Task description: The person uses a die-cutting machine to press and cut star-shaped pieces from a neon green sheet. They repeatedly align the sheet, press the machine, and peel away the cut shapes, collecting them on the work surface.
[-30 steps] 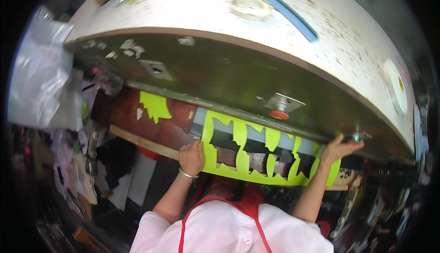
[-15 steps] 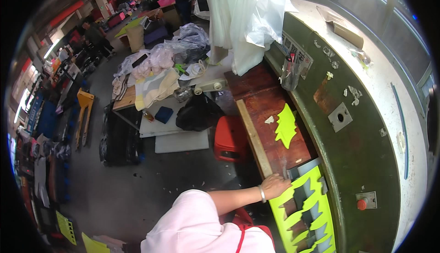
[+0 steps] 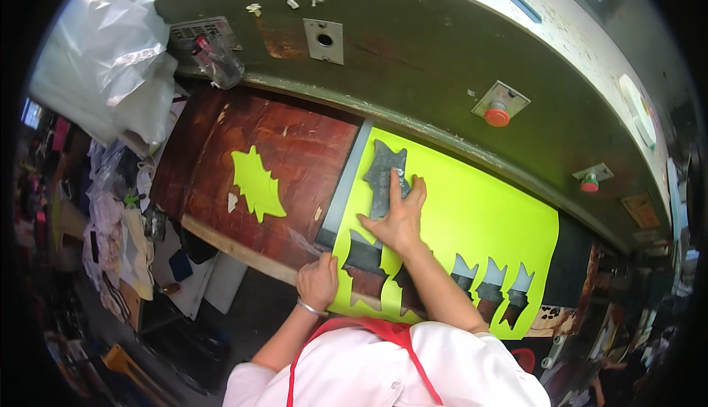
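Observation:
A bright yellow-green sheet (image 3: 472, 193) with several jagged cut-outs lies on the work surface in front of me. My left hand (image 3: 318, 283), with a bangle at its wrist, is closed at the sheet's near left corner and pinches its edge. On the sheet's far left part sits a dark grey cutting die (image 3: 381, 175) with a spiky outline. My right hand (image 3: 403, 219) reaches over the cut-outs to it, thumb and index finger spread across its lower end and touching it. A loose spiky yellow-green piece (image 3: 257, 184) lies to the left on the reddish-brown board (image 3: 310, 141).
Behind the sheet rises a green machine body (image 3: 413, 60) with a red push button (image 3: 497, 114) and another button (image 3: 589, 182). A clear container (image 3: 220, 64) hangs at its left, beside white plastic sheeting (image 3: 103, 53). A wooden strip (image 3: 236, 251) edges the board.
My view has swung right, toward the machine. My right hand, unseen before, now is on the die over the sheet. My left hand stays at the sheet's corner.

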Demonstrator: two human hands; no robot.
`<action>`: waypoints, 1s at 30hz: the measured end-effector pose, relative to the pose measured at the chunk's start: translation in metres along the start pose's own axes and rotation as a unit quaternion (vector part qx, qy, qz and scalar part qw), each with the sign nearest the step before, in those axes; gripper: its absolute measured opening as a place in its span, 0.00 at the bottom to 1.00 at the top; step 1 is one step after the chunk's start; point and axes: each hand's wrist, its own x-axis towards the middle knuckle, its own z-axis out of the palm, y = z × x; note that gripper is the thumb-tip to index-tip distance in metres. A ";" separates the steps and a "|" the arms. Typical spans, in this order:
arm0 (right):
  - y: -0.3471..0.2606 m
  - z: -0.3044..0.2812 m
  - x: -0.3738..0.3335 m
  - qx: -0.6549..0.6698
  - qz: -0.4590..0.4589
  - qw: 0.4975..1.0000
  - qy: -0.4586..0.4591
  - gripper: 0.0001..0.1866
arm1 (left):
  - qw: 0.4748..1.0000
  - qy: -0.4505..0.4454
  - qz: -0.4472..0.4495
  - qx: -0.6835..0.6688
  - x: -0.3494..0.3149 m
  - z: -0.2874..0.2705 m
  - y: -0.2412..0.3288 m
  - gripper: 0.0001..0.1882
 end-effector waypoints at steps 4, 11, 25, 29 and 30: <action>-0.007 -0.005 0.000 0.111 0.039 0.992 0.036 0.54 | 1.000 0.024 -0.003 -0.006 -0.008 0.004 -0.002 0.08; 0.042 -0.057 0.001 0.690 0.202 0.690 0.080 0.51 | 0.999 0.025 -0.005 -0.022 -0.013 0.013 -0.007 0.06; 0.043 -0.058 -0.001 0.090 0.079 0.988 0.099 0.51 | 0.998 0.041 0.031 -0.034 -0.002 0.011 -0.008 0.05; 0.046 -0.038 -0.002 0.003 0.058 0.994 0.097 0.54 | 0.998 0.045 0.036 -0.037 0.004 0.007 -0.004 0.06; 0.049 -0.040 -0.002 -0.002 0.067 0.994 0.083 0.55 | 0.997 0.046 0.040 -0.038 0.006 0.006 -0.003 0.06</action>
